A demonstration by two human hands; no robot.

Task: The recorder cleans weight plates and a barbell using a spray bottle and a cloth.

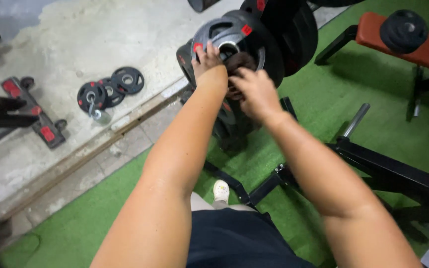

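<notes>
On the weight rack (234, 124): black weight plate (234, 37), rigid, likely heavy; left hand (207, 59) grasps its rim cut-out, right hand (256, 92) open against its hub.

both arms are bare from the upper arm down to the fingers, with no sleeve in view. the left hand (207, 60) and the right hand (257, 93) are bare too: no gloves, no rings, no watch and no strap at either wrist. the forearms are broad and smooth, and there is a slight sheen along the left one. below the arms, dark navy shorts (237, 240) cover the lap; the cloth is plain, without stripe or print. a strip of bare leg shows past the hem. further down, 1 foot wears a white clog-style shoe (221, 190) with small holes and a few yellowish dots on its top.
</notes>
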